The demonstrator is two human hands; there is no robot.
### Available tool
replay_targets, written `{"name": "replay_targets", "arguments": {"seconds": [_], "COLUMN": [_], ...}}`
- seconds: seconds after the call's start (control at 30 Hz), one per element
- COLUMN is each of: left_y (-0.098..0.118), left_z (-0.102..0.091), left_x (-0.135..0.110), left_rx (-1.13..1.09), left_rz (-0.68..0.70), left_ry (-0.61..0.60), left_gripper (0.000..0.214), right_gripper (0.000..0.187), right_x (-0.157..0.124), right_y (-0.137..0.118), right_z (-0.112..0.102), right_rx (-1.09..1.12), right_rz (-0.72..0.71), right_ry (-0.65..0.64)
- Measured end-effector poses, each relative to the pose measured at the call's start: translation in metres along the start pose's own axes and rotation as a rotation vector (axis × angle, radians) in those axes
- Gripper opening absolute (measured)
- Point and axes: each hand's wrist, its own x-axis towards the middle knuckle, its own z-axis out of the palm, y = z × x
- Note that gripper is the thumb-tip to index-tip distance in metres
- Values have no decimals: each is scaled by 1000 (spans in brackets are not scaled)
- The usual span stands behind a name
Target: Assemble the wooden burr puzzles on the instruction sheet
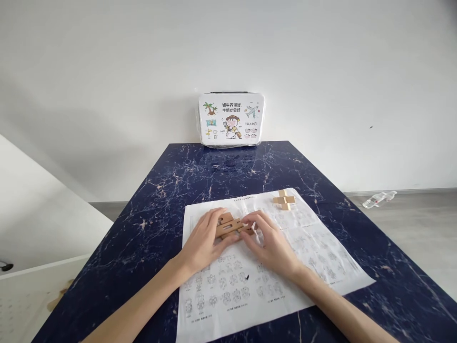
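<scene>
Up back, white case (232,119) reads "TRAVEL"; hands (204,237) grip wooden pieces (233,225).

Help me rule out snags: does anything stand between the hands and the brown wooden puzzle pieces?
Nothing visible does: the left hand and right hand both touch the brown wooden puzzle pieces, over the printed sheet. The pale wooden cross sits beyond the right hand, off to its right.

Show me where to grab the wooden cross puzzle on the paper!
Probably pinch the wooden cross puzzle by the stubby arm jutting right, coming from the right: that arm sticks out past the crossed middle, and only printed sheet shows beside it.
</scene>
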Motion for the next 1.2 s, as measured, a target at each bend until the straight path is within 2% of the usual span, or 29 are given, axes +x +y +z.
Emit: {"name": "replay_targets", "arguments": {"seconds": [0.07, 0.13, 0.27, 0.4, 0.53, 0.63, 0.77, 0.93, 1.07, 1.2], "left_y": [-3, -8, -15, -16, -12, -6, 2, 4, 3, 4], "left_z": [1, 3, 5, 7, 3, -3, -9, -9, -11, -10], "left_x": [0, 0, 0, 0, 2, 4, 8, 11, 12, 12], "left_rx": [100, 230, 388, 360, 242, 81, -219, -583, -758, -794], "left_rz": [-31, -58, -78, -92, -99, -145, -246, -358, -370, -368], "left_ry": [92, 153, 132, 83, 49, 96, 155, 164, 106, 81], "left_gripper": [38, 28, 26, 26, 29, 28, 29, 33, 36, 37], "right_gripper": [26, 30, 30, 28, 19, 20, 11, 10, 19, 33], "right_x": [-1, -2, -2, -2, -1, -1, -2, 0, 4, 7], "right_y": [5, 10, 14, 12, 9, 7, 6, 4, 4, 5], "right_z": [2, 3, 4, 3, 1, 1, 0, 0, -5, -11], "right_rx": [-79, -141, -189, -182, -189, -162, -84, 41, 285, 610], "right_rz": [-45, -63, -70, -70, -68, -53, -40, 108, 277, 392], "right_ry": [-21, -41, -99, -141, -185, -191, -227, -206, -145, -130]}}
